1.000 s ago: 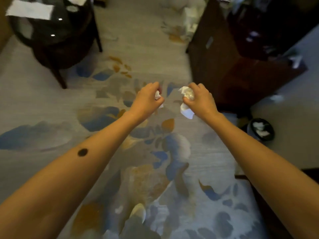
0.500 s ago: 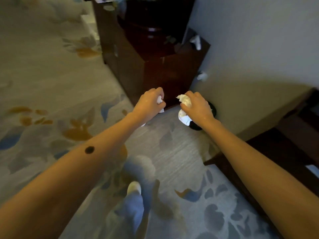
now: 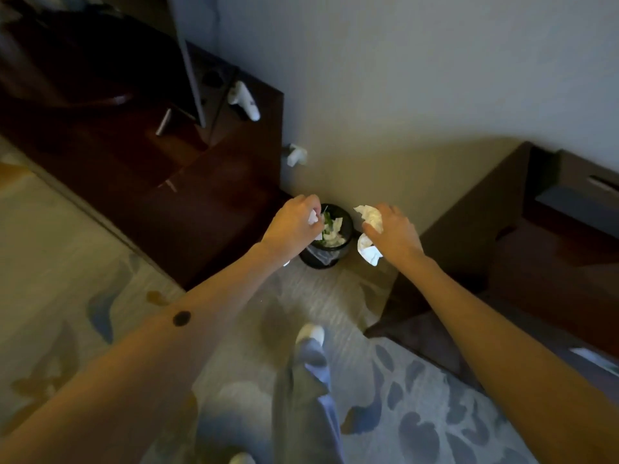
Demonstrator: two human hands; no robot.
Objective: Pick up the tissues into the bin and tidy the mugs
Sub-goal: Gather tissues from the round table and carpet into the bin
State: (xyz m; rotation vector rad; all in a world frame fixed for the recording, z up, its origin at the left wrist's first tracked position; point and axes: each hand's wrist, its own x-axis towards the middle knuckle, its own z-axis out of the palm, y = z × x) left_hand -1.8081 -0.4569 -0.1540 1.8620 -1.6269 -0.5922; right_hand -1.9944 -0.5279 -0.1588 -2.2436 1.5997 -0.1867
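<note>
While left grip [image 3: 294,222], right grip [image 3: 397,234] clutch crumpled tissues [image 3: 370,217] | round bin [image 3: 320,258] (paper-filled)

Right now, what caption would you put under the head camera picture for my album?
Left hand grips a tissue, right hand grips a bigger tissue, both near the black bin.

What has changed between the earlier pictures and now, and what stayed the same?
The person walked to the bin, which was far off to the right and now sits below the hands. The left hand is over its mouth, the right hand just right of it. Nothing let go: both still grip the left tissue and right tissue.
</note>
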